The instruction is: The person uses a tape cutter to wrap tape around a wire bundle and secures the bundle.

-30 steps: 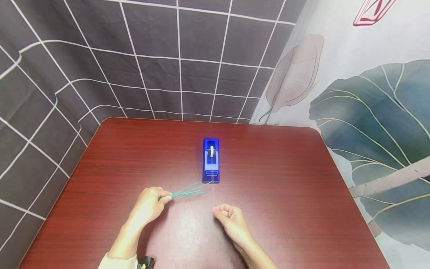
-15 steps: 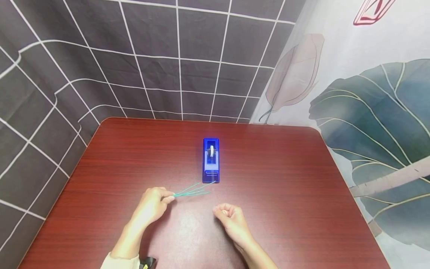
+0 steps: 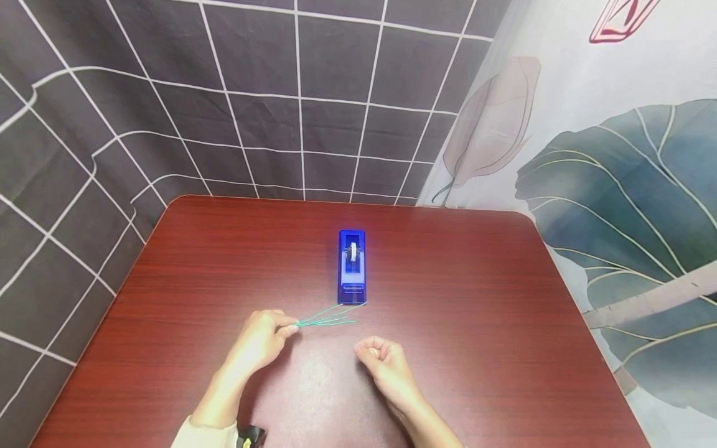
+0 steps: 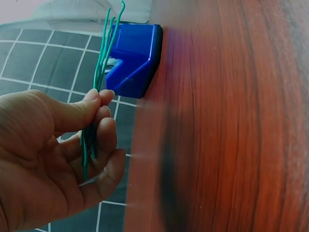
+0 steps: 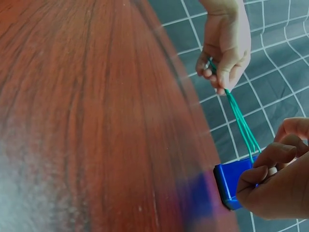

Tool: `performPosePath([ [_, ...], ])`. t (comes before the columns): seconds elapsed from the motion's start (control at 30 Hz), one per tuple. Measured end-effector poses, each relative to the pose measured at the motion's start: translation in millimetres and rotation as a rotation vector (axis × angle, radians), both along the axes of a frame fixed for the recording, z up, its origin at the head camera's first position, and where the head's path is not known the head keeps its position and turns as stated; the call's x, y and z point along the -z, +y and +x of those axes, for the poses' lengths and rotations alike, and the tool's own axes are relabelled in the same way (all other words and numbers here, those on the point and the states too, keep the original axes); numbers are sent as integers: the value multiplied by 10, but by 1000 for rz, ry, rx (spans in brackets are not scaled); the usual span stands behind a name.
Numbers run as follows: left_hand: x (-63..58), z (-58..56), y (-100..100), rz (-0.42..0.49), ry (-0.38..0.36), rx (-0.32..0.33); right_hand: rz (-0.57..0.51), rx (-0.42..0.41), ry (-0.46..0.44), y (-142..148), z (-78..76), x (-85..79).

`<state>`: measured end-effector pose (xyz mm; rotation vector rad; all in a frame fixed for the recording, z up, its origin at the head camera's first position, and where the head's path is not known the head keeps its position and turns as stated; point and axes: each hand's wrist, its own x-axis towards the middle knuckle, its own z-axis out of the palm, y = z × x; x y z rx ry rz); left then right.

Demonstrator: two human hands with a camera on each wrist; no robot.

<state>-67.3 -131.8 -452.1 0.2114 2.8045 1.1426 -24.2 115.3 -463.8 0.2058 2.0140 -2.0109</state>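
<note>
My left hand pinches a bundle of several thin green wires between thumb and fingertips. Their free ends fan out to the right, two of them overlapping the front edge of a blue tape dispenser in the head view. From the left wrist, the bundle stands out above the thumb, with the short lower ends against the curled fingers. My right hand stays to the right of the wire tips, fingers curled in and thumb against the index finger. Nothing shows in its grasp, though the right wrist view has the dispenser behind its fingers.
The dispenser stands lengthwise on a reddish-brown wooden table, with a small roll of tape in it. A dark gridded curtain hangs behind and to the left. A leaf-patterned white curtain covers the right side.
My left hand has shifted a little to the right with the green wires, so their tips now reach farther along the dispenser's front edge. The right hand has hardly moved.
</note>
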Motion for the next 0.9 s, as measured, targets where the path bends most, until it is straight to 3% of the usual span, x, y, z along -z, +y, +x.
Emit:
performPosePath([
  [0.5,-27,-17,121,-4,109,44,-46,12,28,-38,-17,-58],
  [0.9,-38,-46,214,26,150,84,-53,11,46,-48,-59,-149],
])
